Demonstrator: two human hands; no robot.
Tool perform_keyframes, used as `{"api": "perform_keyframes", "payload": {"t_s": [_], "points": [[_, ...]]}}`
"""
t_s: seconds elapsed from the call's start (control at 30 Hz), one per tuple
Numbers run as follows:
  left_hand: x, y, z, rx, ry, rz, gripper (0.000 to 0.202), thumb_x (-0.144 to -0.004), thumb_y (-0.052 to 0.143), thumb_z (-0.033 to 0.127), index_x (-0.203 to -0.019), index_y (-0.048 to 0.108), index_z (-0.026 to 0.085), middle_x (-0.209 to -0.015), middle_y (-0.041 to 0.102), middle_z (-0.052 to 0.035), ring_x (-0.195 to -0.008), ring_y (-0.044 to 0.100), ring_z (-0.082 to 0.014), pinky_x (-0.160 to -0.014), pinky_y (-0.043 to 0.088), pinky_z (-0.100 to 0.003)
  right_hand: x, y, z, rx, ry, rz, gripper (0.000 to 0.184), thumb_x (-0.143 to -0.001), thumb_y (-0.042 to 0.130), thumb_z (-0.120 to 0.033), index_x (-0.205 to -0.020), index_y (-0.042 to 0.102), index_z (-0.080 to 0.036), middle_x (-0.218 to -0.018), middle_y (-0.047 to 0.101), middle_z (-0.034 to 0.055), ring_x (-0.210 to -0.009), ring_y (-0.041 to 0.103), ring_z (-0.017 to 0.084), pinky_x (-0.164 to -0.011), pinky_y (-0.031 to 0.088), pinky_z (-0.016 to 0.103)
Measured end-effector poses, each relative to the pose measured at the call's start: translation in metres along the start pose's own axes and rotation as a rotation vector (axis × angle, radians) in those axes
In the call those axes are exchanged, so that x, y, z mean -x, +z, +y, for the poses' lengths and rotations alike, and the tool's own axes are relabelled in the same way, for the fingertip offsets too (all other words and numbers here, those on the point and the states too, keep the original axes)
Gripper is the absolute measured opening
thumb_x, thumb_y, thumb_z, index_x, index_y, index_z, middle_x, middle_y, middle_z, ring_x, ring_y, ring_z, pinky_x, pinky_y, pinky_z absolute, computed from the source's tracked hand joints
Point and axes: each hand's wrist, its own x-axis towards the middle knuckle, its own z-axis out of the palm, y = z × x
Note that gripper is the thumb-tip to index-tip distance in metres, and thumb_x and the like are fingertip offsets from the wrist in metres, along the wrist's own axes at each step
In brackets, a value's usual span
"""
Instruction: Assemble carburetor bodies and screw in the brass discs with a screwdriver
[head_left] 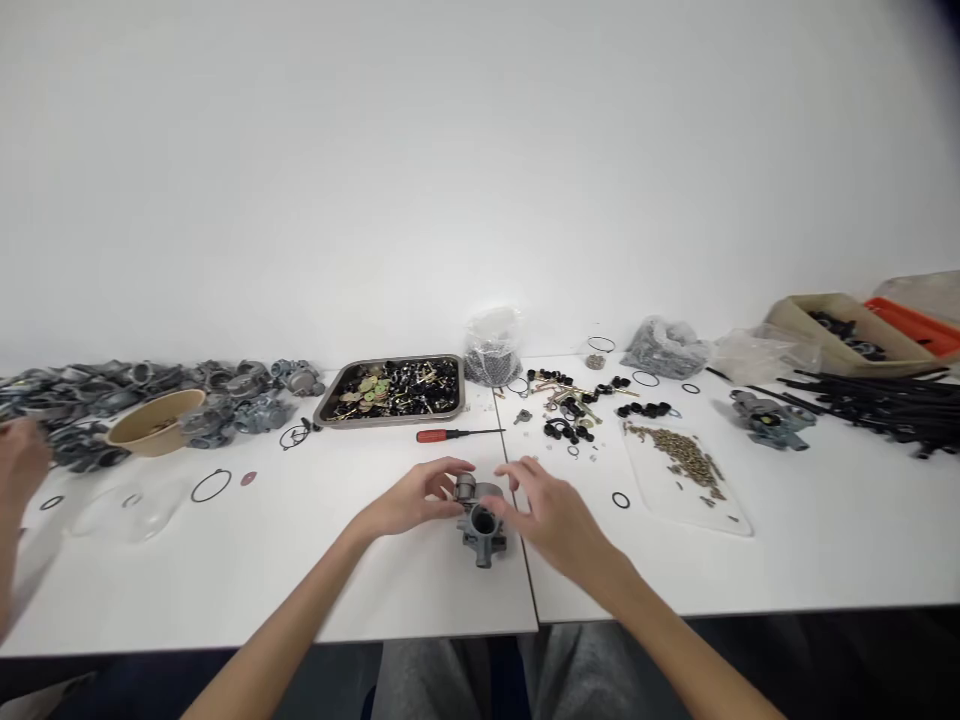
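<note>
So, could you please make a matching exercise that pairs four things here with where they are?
1. Screwdriver
2. Tan bowl
3. Small brass-coloured pieces
4. Left hand and right hand

A. On a flat white tray
B. On either side of a grey casting
C. In front of the metal tray
D. Beside the piled castings

Pairs: 1-C, 2-D, 3-A, 4-B

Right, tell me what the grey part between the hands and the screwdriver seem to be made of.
Grey part: probably cast metal, judging by its dull, matte grey surface. Screwdriver: handle likely plastic, evenly coloured red; its thin, dark shaft is perhaps metal.
</note>
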Motion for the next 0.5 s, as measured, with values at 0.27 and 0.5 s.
{"api": "perform_keyframes", "payload": {"t_s": [0.27, 0.5], "points": [[-0.058, -0.035, 0.002, -0.335, 0.351, 0.512, 0.022, -0.063, 0.036, 0.003, -0.055, 0.053, 0.016, -0.054, 0.055, -0.0009, -0.054, 0.051, -0.0112, -0.054, 0.039, -0.022, -0.085, -0.064, 0.100, 0.193, 0.214, 0.170, 0.022, -0.093, 0.047, -0.025, -0.103, 0.064, -0.015, -0.097, 0.066, 0.0081, -0.083, 0.060, 0.018, -0.068, 0.042, 0.028], [-0.060, -0.015, -0.033, -0.518, 0.499, 0.628, 0.019, -0.059, 0.037, 0.003, -0.048, 0.041, 0.018, -0.046, 0.039, 0.0015, -0.047, 0.033, -0.0105, -0.050, 0.023, -0.024, -0.165, -0.056, 0.144, 0.283, 0.111, -0.032, 0.015, -0.088, 0.062, -0.017, -0.102, 0.064, -0.011, -0.110, 0.063, 0.0081, -0.104, 0.058, 0.018, -0.090, 0.048, 0.035]]}}
